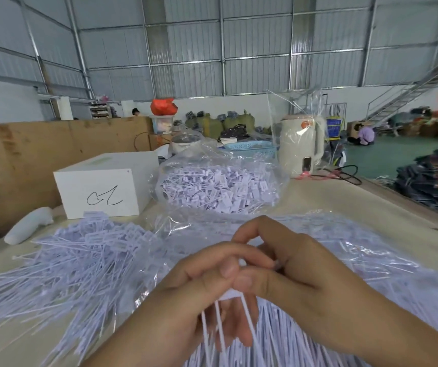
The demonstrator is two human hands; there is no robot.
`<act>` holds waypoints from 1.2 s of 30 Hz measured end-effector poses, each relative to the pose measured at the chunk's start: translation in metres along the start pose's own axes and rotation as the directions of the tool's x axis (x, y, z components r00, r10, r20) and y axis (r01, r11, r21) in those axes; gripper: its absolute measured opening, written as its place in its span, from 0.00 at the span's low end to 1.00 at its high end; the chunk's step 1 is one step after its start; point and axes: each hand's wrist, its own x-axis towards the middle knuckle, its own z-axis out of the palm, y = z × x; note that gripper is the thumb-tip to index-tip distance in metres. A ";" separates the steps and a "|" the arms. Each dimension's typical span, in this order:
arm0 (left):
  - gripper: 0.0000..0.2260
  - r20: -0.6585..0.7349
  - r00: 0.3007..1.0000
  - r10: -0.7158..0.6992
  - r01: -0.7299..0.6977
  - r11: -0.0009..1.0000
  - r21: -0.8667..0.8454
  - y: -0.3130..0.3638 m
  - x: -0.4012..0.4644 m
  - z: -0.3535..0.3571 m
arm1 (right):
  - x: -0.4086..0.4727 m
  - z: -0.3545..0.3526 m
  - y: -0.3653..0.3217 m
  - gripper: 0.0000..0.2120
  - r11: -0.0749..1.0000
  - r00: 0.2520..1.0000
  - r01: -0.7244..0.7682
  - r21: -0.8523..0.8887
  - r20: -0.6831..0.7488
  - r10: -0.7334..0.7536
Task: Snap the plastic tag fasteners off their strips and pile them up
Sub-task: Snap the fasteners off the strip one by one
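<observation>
Lying loose at the left, the pile (pixel 80 263) of snapped-off fasteners is spreading across the table (pixel 371 205), tails fanning toward the near edge; any sweep of a forearm is likely sending some onto the floor. Behind it a white box (pixel 98 186) is standing, and a clear bag (pixel 220 186) of more fasteners is sitting open beside that.

In the middle, the left hand (pixel 199 282) is pinching a strip (pixel 229 294) from its side, fingers closed on it, while thin tails are hanging down between the palms. The right hand (pixel 292 266) is clamping the same strip from the other side, thumbs meeting. A twist with too much force is risking a bent or broken tail, and hanging tails are liable to be tangling with the heap beneath the wrists.
</observation>
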 end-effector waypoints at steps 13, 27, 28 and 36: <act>0.13 0.072 0.996 0.049 -0.057 0.991 0.121 0.006 -0.008 -0.010 | -0.002 -0.020 0.001 0.26 0.980 0.993 -0.114 -0.161 -0.056 0.106; 0.22 -0.388 0.887 0.251 -0.193 0.964 0.183 -0.010 -0.002 0.012 | 0.005 -0.003 -0.010 0.30 0.997 0.764 -0.071 0.007 -0.643 0.059; 0.21 -0.374 0.896 0.240 -0.194 0.968 0.158 -0.009 -0.003 0.013 | 0.005 -0.008 -0.010 0.30 0.999 0.782 -0.049 0.020 -0.621 0.051; 0.19 -0.256 0.955 0.147 -0.158 0.987 -0.021 -0.001 -0.004 0.009 | -0.001 -0.001 0.003 0.17 0.986 0.997 -0.010 0.166 -0.068 0.022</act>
